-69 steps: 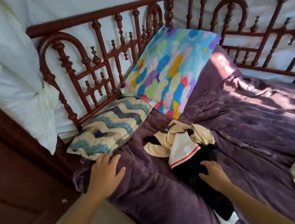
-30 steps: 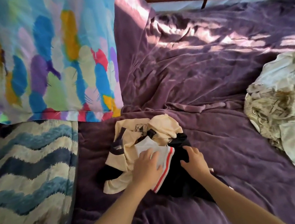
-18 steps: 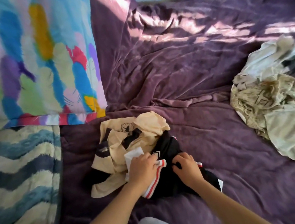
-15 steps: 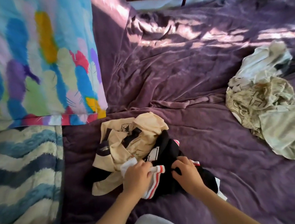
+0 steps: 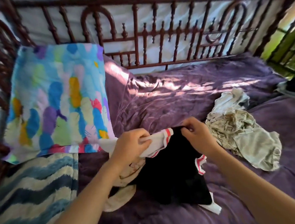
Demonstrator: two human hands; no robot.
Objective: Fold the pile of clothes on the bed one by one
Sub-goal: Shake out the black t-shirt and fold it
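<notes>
As left hand (image 5: 130,146) and right hand (image 5: 197,135) pinch its upper edge, the black garment (image 5: 170,175) droops below the fingers (image 5: 140,134): soft, light; grip shoulders.

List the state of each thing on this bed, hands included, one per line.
black garment: unfolded, held up by its top edge, lower part resting on the purple cover.
left hand: grips the garment's white, red-striped trim.
right hand: pinches the garment's black edge.
cream garment: crumpled, unfolded.
pale printed clothes: crumpled heap, untouched.
colourful pillow: propped upright.
</notes>
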